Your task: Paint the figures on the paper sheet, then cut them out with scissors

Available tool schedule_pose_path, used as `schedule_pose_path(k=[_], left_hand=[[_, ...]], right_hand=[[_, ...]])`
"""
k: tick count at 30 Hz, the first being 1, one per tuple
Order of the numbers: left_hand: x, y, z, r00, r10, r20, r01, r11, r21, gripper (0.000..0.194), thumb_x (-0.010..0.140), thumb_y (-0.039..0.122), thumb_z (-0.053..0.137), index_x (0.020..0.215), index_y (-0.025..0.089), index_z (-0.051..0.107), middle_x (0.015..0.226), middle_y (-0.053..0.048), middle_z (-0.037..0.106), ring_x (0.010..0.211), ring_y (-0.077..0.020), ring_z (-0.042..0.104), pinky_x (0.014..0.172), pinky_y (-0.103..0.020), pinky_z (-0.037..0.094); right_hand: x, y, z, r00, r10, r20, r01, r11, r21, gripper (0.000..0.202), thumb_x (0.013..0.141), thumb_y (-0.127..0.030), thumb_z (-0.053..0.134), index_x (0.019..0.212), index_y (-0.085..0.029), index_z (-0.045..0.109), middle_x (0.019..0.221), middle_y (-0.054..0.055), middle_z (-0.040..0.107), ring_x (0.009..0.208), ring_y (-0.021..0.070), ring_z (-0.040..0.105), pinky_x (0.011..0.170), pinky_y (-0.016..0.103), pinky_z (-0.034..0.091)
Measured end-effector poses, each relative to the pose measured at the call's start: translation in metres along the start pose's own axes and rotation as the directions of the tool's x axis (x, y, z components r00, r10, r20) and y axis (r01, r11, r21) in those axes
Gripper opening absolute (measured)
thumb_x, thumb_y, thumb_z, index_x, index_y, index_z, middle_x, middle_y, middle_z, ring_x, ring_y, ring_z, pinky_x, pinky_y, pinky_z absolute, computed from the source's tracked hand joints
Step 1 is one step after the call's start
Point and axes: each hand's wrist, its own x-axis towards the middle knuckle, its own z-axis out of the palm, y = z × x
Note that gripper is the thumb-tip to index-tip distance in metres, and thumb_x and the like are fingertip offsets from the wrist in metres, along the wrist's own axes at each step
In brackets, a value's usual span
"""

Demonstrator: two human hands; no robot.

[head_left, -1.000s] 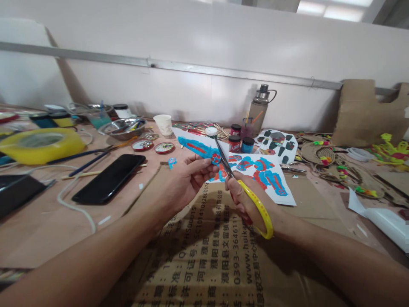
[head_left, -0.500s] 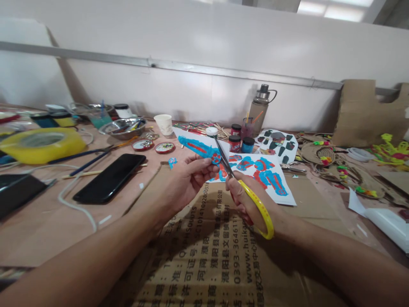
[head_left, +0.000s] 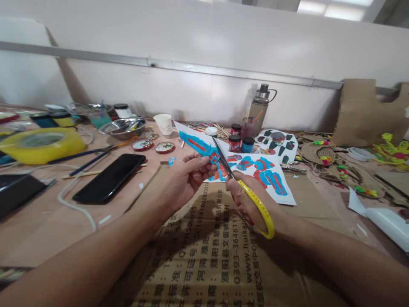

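Note:
A piece of white paper painted with a long blue and red shape [head_left: 198, 144] is pinched between the thumb and fingers of my left hand [head_left: 193, 172]. My right hand [head_left: 244, 192] grips a pair of yellow-handled scissors [head_left: 255, 202], whose blades point up and away at the paper's right side, by the round painted end. Whether the blades bite into the paper is hard to make out. Behind and right of the scissors lies a painted sheet [head_left: 276, 177] with more blue and red shapes. A small blue painted scrap [head_left: 171, 161] shows just beyond my left hand.
Under my hands lies printed cardboard [head_left: 191, 264]. To the left are a black phone [head_left: 110, 178], a yellow tape roll [head_left: 43, 144] and a metal bowl [head_left: 123, 128]. Farther back stand a paper cup [head_left: 163, 124], paint jars [head_left: 234, 143] and a bottle [head_left: 259, 111]. Cardboard crafts [head_left: 318, 154] lie right.
The painted paper has tilted and shifted slightly between the fingers of my left hand. My left hand now covers more of the blue scrap. The scissors stay almost in place.

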Motion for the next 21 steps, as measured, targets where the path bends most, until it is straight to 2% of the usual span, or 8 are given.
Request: schedule_pose_path(k=[6,12,16,21], left_hand=[[0.001,-0.002,-0.003,0.999,0.03,0.016,-0.03,1.0,0.002,0.019,0.072,0.006,0.087,0.076,0.014,0.071,0.072,-0.003,0.074,0.06,-0.0109,0.069,0.062,-0.018,0.059],[0.002,-0.004,-0.006,0.997,0.052,0.05,-0.052,0.999,-0.007,0.022,0.071,0.008,0.091,0.077,0.015,0.071,0.072,-0.002,0.073,0.062,-0.0119,0.069,0.059,-0.017,0.056],[0.002,-0.003,-0.007,0.996,0.063,0.058,-0.062,0.998,-0.004,0.025,0.07,0.009,0.092,0.07,0.015,0.067,0.067,-0.001,0.07,0.061,-0.0116,0.069,0.057,-0.016,0.055],[0.004,-0.004,-0.009,0.994,0.089,0.065,-0.089,0.996,0.001,0.027,0.071,0.01,0.092,0.067,0.016,0.066,0.065,0.0,0.069,0.061,-0.0112,0.068,0.062,-0.017,0.058]], right_hand=[[-0.001,-0.013,-0.003,0.998,-0.057,0.002,0.057,0.993,-0.106,0.056,0.106,-0.078,0.051,0.093,-0.024,0.059,0.084,0.001,0.065,0.069,0.0154,0.053,0.062,0.029,0.042],[-0.001,-0.019,-0.004,0.999,-0.05,0.018,0.052,0.991,-0.124,0.059,0.106,-0.08,0.045,0.09,-0.024,0.055,0.079,0.0,0.059,0.07,0.0167,0.052,0.065,0.031,0.044],[-0.002,-0.024,-0.005,0.997,-0.07,0.035,0.074,0.989,-0.125,0.056,0.107,-0.076,0.045,0.086,-0.024,0.052,0.079,-0.001,0.056,0.068,0.0151,0.047,0.064,0.031,0.043],[-0.002,-0.026,-0.006,0.994,-0.09,0.056,0.097,0.984,-0.149,0.054,0.109,-0.072,0.043,0.083,-0.025,0.048,0.076,-0.001,0.053,0.067,0.0149,0.044,0.064,0.031,0.041]])
